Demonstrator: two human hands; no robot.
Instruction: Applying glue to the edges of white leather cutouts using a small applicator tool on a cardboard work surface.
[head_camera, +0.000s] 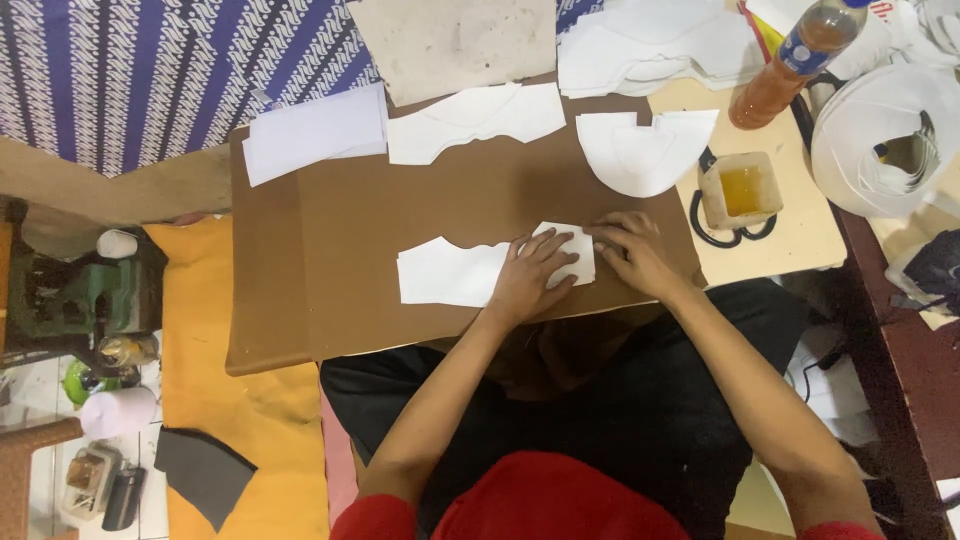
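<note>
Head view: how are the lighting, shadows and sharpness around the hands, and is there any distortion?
Head view: even indoor light; soft shadows beneath the left hand and right hand on the white cut piece; the brown board shows no glare; hands slightly soft; wide-angle bending toward the edges, at the bottle.

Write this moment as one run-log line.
left hand: flat on white cut piece | right hand: pressing its right end | surface: brown board | nearby: glue cup
</note>
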